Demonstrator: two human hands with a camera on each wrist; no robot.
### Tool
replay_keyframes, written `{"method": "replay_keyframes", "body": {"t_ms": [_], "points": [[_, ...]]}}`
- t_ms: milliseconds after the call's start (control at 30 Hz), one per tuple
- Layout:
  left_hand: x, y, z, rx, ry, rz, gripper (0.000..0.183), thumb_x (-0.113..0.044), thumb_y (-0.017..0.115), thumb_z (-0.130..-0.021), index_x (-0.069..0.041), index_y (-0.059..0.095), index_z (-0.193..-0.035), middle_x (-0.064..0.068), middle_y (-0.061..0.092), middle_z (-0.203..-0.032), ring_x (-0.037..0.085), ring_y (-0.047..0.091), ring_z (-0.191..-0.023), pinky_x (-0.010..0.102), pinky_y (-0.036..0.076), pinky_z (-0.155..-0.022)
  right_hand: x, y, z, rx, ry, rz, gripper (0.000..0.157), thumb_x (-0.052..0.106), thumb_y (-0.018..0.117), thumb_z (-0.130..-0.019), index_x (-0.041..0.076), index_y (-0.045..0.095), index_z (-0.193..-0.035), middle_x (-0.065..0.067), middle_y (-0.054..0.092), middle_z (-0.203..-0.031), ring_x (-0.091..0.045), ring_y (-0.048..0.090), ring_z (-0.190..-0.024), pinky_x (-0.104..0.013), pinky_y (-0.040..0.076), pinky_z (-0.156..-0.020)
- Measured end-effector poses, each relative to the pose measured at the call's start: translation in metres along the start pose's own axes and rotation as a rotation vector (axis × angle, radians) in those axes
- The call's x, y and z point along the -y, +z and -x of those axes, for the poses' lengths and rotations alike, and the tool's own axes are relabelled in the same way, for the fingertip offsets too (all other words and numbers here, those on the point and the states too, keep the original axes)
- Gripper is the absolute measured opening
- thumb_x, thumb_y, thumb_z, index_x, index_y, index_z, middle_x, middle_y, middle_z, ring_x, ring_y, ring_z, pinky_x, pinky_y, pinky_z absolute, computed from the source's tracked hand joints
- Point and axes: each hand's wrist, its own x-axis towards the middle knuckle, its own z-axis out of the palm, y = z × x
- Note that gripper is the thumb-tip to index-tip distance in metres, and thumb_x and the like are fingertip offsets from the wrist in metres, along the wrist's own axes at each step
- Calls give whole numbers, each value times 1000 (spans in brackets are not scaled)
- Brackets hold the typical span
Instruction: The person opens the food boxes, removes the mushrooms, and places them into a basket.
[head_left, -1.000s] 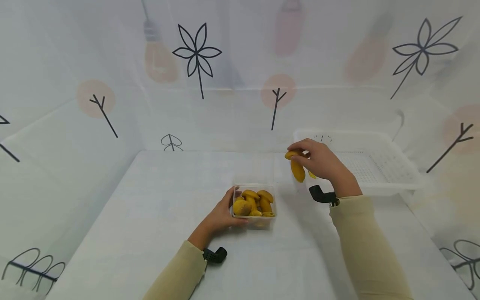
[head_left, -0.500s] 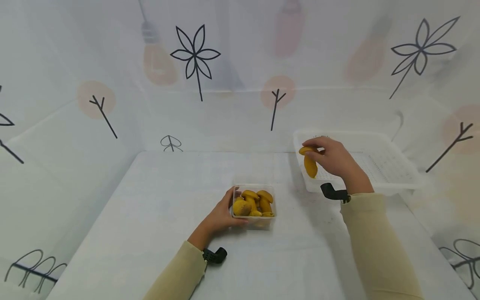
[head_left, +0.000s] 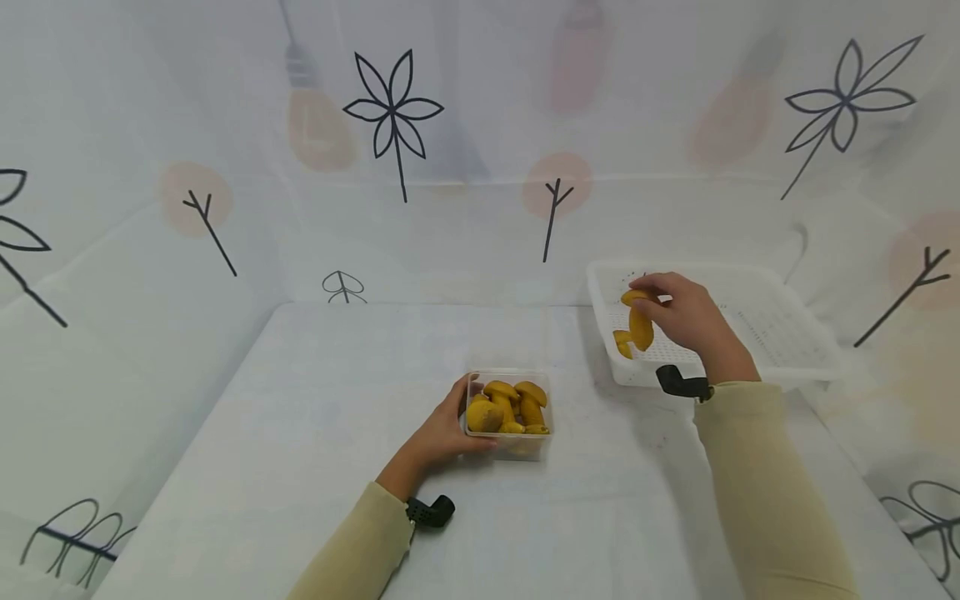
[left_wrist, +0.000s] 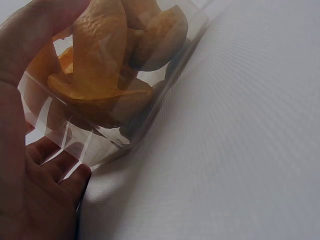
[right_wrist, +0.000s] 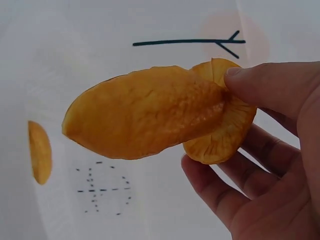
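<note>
My left hand (head_left: 442, 431) grips a clear plastic box (head_left: 517, 448) from its left side, thumb in front and fingers behind. Several yellow mushrooms (head_left: 500, 400) fill the box; through its clear wall the left wrist view shows a mushroom (left_wrist: 100, 55) upside down. My right hand (head_left: 686, 314) pinches a yellow mushroom (right_wrist: 145, 112) by its cap, its thick stem hanging down over the left end of a white perforated basket (head_left: 795, 321). Inside that basket, near its left wall, lies another yellow mushroom (head_left: 622, 343), partly hidden behind the held one.
A white cloth covers the table (head_left: 360, 375). Behind it rises a white curtain (head_left: 480, 242) printed with plants and light bulbs. The basket stands at the back right, close to the curtain.
My right hand has carried the mushroom rightward, from beside the basket to over its left end. The mushroom lying in the basket shows more now. My left hand and the box stay put.
</note>
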Motion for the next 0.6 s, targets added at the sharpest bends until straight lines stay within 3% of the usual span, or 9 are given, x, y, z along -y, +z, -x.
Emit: {"method": "replay_keyframes", "body": {"t_ms": [233, 600], "points": [[4, 0, -1, 5, 5, 6, 112, -40, 86, -69, -21, 15, -154, 3, 37, -152, 24, 32, -145, 45, 25, -120, -11, 8, -2, -7, 71, -13, 39, 31, 54, -99, 10, 54, -132, -18, 52, -132, -39, 50, -120, -58, 46, -99], [1, -1, 0, 8, -2, 7, 112, -40, 86, -70, -20, 15, -154, 4, 37, -152, 25, 31, -146, 45, 24, -121, -19, 15, -3, 7, 144, 12, 38, 25, 54, -100, 8, 53, -133, -21, 52, -131, -42, 47, -120, -61, 43, -99]]}}
